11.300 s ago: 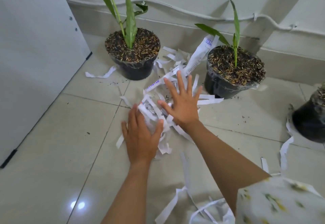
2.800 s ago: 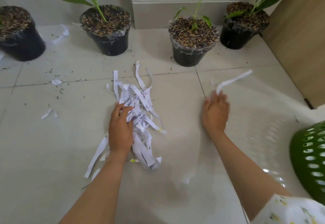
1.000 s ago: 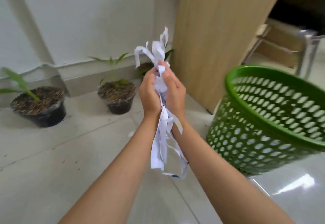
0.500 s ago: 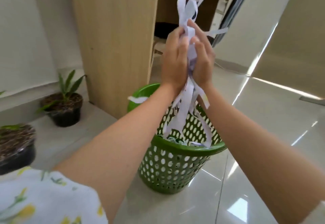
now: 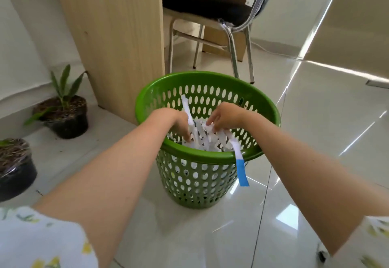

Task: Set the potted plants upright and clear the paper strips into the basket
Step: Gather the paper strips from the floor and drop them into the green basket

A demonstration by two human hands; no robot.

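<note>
A green perforated basket (image 5: 147, 101) stands on the tiled floor in the middle of the view. Both hands reach down inside its rim. My left hand (image 5: 181, 125) and my right hand (image 5: 223, 118) press on a bundle of white paper strips (image 5: 202, 136) lying in the basket. The fingers of both hands still touch the strips. One strip with a blue end (image 5: 241, 170) hangs over the front rim. Two black potted plants stand upright at the left: one near the wall (image 5: 65, 114), one cut off by the frame edge (image 5: 14, 166).
A tall wooden panel (image 5: 113, 36) rises just behind the basket to the left. A chair with a black seat (image 5: 210, 8) and chrome legs stands behind the basket. Glossy floor tiles (image 5: 326, 120) spread to the right.
My hands have come down from high above the basket into its mouth, bringing the bundle of strips with them. The strips now rest inside the basket, one trailing over the rim.
</note>
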